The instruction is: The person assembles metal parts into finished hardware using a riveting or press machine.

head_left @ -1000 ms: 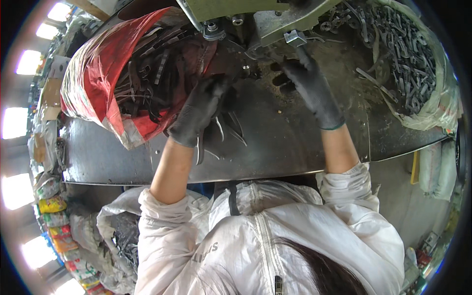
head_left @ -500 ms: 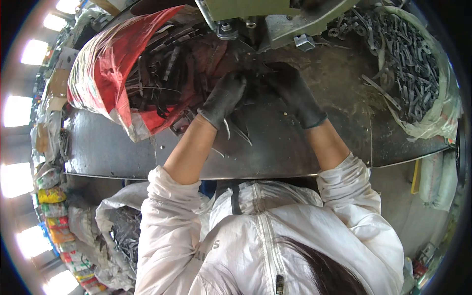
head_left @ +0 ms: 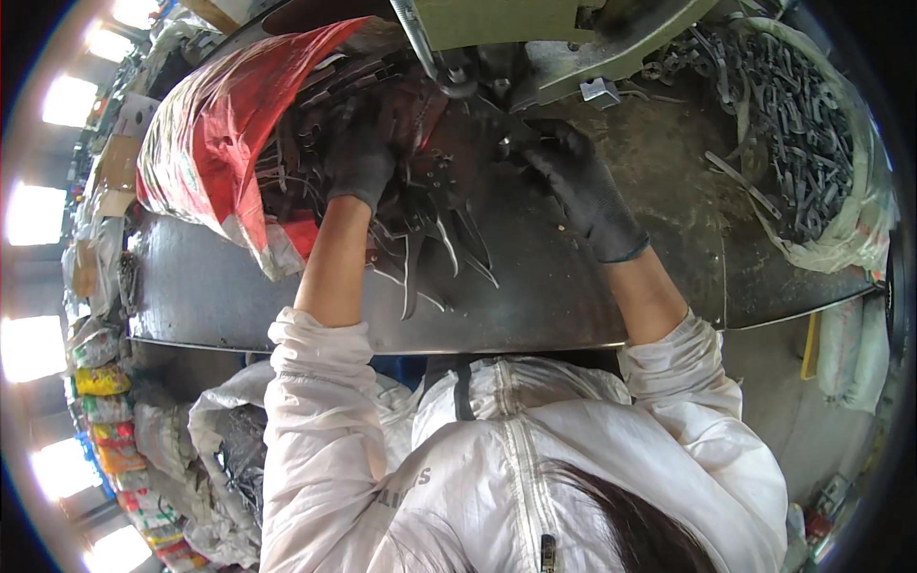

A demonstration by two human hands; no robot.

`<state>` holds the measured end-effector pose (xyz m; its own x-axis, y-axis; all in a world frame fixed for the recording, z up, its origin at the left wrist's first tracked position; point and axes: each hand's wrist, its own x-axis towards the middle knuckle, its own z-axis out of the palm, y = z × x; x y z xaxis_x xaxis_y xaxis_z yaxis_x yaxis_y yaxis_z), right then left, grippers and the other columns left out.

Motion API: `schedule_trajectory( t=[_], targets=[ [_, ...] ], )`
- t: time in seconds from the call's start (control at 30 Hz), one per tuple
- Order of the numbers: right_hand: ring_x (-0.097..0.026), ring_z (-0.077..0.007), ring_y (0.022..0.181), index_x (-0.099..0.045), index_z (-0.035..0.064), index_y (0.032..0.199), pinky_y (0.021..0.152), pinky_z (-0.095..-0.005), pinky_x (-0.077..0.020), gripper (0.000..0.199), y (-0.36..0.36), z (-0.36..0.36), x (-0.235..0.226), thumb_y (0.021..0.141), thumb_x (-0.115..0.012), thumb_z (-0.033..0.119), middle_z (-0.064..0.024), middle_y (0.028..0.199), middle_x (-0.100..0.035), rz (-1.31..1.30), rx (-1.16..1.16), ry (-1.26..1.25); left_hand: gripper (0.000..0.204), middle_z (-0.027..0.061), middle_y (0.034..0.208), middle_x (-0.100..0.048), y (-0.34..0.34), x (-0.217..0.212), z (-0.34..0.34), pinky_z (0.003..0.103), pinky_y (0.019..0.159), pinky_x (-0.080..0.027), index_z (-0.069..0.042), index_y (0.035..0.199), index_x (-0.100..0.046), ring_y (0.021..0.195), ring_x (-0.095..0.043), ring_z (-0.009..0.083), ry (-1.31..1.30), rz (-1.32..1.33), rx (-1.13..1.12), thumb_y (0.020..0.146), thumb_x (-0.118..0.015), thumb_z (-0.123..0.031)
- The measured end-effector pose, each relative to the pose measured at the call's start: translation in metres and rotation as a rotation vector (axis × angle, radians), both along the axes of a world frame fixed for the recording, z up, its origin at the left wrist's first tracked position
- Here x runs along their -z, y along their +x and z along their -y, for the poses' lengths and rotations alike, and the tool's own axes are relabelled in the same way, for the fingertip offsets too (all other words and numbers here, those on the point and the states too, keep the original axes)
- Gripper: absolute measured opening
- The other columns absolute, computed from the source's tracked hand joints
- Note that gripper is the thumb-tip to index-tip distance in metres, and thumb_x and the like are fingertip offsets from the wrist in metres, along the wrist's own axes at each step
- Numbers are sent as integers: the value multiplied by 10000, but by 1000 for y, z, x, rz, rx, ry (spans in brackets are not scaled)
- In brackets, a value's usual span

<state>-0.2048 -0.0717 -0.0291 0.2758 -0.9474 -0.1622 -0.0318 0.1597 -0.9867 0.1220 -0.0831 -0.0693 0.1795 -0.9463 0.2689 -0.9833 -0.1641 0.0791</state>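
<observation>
My left hand, in a dark glove, reaches in among dark metal parts at the mouth of a red and white sack. Its fingers blur into the parts, so their grip does not show. Just under the machine head, my gloved right hand has its fingers bent together near a small shiny spot. What they hold is too dark to make out. Between the hands, several curved metal pieces like plier handles lie on the metal tabletop, pointing toward me.
An open whitish sack full of grey metal parts stands at the right. A small metal block sits beside the machine, and a loose strip lies by that sack. Below the table at left is another sack.
My left hand has moved left from beside the right hand into the parts at the red sack. Curved metal pieces show more fully now. My right hand has stayed near the machine.
</observation>
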Motion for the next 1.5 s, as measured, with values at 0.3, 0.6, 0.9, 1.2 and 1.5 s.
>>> schedule_trajectory(
  t=[0.3, 0.6, 0.9, 1.2, 1.5],
  targets=[
    [-689, -148, 841, -600, -25, 1351, 727, -300, -563, 494, 1, -13, 3, 947, -704, 240, -99, 1023, -715, 26, -91, 115, 423, 224, 1478, -553, 8, -35, -33, 469, 1024, -501, -57, 1354, -586, 1238, -597, 424, -188, -192, 57, 996, -610, -281],
    [-685, -177, 792, -617, -50, 1224, 710, -336, -553, 268, -3, -15, 16, 973, -556, 22, -126, 972, -701, 252, -101, 151, 387, 105, 1093, -689, -78, -126, -115, 321, 935, -512, 32, 1215, -600, 1051, -645, 164, 392, -1056, 382, 922, -742, -178],
    [-690, -369, 989, -614, 85, 1350, 897, -435, -551, 503, -127, 137, 46, 853, -692, 61, -179, 1087, -712, -900, 73, -906, 289, 101, 901, -642, -136, -62, -66, 344, 803, -515, 44, 1114, -588, 887, -629, 167, 418, -803, 350, 911, -699, -130],
    [-655, -181, 856, -578, 31, 1395, 749, -352, -544, 425, -78, 61, -6, 1007, -589, 204, -88, 1025, -693, -350, -36, -559, 475, 251, 1084, -641, -77, -19, -77, 481, 881, -521, 12, 1298, -577, 960, -644, 412, -100, -212, 755, 827, -623, -25],
    [-580, -69, 682, -626, 3, 1320, 572, -233, -458, 386, -13, 0, -19, 988, -654, 198, -51, 959, -700, 167, -123, 98, 475, 196, 1219, -658, -105, -32, -52, 422, 995, -535, 2, 1333, -588, 1124, -627, 356, -79, -268, 725, 860, -554, -22]
  ],
)
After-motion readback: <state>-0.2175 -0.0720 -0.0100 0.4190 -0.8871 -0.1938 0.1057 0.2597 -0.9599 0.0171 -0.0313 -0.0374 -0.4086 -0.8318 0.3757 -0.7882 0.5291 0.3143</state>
